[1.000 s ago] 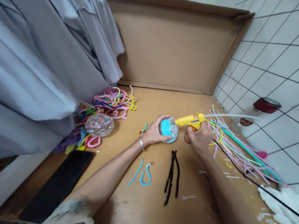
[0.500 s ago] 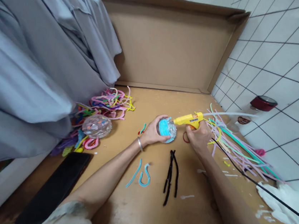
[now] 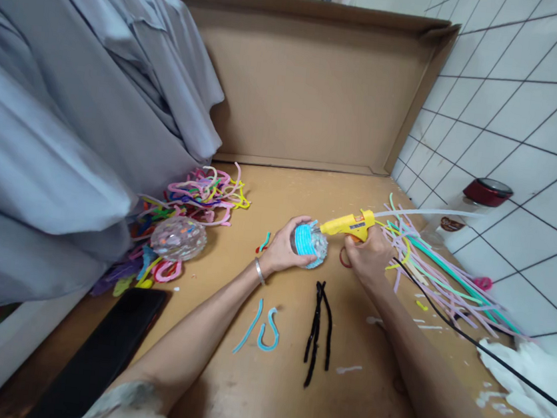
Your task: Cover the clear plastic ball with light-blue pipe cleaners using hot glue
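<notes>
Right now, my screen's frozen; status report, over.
Left hand gripping blue-wrapped object. Right hand holding yellow glue gun close to it. Nothing visible between them.

White tiled wall [image 3: 531, 110] at right, grey cloth [image 3: 68, 111] at left, cardboard panel [image 3: 306, 91] behind brown tabletop [image 3: 257, 394]

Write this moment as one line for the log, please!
left hand: holds blue-wrapped piece; right hand: holds yellow glue gun; nozzle: at the piece; black pipe cleaners: on table
</notes>
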A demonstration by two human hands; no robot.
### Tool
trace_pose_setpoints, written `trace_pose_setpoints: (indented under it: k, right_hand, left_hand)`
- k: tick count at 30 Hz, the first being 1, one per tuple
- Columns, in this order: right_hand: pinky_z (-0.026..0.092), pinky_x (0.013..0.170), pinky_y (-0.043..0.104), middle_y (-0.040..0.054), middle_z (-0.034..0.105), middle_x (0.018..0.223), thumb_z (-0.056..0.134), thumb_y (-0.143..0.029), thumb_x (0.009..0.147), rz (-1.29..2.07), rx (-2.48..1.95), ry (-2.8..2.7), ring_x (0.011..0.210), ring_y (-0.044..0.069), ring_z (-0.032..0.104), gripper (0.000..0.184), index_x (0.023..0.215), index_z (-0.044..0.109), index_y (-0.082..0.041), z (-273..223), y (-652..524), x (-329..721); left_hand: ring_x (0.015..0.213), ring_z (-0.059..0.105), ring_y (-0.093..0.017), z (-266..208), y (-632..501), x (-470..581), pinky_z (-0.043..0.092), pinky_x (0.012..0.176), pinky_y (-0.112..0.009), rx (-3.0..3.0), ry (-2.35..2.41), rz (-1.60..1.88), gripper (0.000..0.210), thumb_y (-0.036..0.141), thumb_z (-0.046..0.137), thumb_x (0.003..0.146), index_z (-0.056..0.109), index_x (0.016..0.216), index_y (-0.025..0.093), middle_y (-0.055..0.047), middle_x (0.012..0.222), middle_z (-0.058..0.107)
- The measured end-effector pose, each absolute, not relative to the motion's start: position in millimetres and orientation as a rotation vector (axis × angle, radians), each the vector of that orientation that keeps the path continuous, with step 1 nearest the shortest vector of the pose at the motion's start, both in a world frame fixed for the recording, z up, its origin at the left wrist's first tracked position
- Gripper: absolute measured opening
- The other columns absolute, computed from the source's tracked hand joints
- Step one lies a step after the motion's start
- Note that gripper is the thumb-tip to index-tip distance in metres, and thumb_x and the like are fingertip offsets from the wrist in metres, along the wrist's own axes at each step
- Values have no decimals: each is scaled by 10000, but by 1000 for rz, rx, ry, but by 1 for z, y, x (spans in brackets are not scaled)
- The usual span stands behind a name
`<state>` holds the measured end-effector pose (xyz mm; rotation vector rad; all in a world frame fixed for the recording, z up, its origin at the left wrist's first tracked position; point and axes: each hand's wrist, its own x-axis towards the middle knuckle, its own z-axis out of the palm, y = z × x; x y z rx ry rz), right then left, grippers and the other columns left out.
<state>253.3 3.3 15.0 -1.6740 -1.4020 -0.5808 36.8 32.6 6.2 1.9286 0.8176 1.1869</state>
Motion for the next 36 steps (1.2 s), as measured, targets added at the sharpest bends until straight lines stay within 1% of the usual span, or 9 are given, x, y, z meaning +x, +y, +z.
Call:
trace_pose_setpoints:
  k: [8,20,25,31,36]
  right_hand:
    - [373,589,317,66,623,709,514,-389,721,-554,-1662,-1434,646,224,548,192,801,535,-216,18,1,253]
    - [331,572,305,41,568,673,519,-415,732,-581,-1688,-1415,632,214,516,186,760,500,-231,16,4,257]
    - [338,578,306,41,572,687,516,-394,743,-594,-1668,-1428,645,220,522,171,784,515,-229,17,3,255]
    - [336,583,310,53,582,692,522,-375,718,-565,-1687,-1427,654,227,527,160,776,513,-226,18,1,254]
    - [345,600,314,60,591,727,520,-396,750,-506,-1700,-1414,676,230,537,191,819,525,-218,18,2,255]
  left_hand:
    - [1250,597,-294,6,33,37,455,1113,-448,1910,816,1182,841,301,869,576,495,1321,194,-107,1329,621]
    - [1262,588,-296,5,33,37,442,1127,-454,1934,816,1194,840,314,867,576,495,1321,198,-105,1342,611]
    - [1259,591,-298,6,32,37,446,1120,-462,1929,808,1189,833,315,864,581,496,1320,202,-107,1338,616]
    - [1245,597,-294,8,32,37,454,1111,-451,1929,806,1176,833,311,864,578,496,1316,194,-109,1325,622]
    - [1255,591,-294,7,32,37,451,1116,-445,1945,838,1171,838,313,867,582,494,1325,204,-99,1335,616]
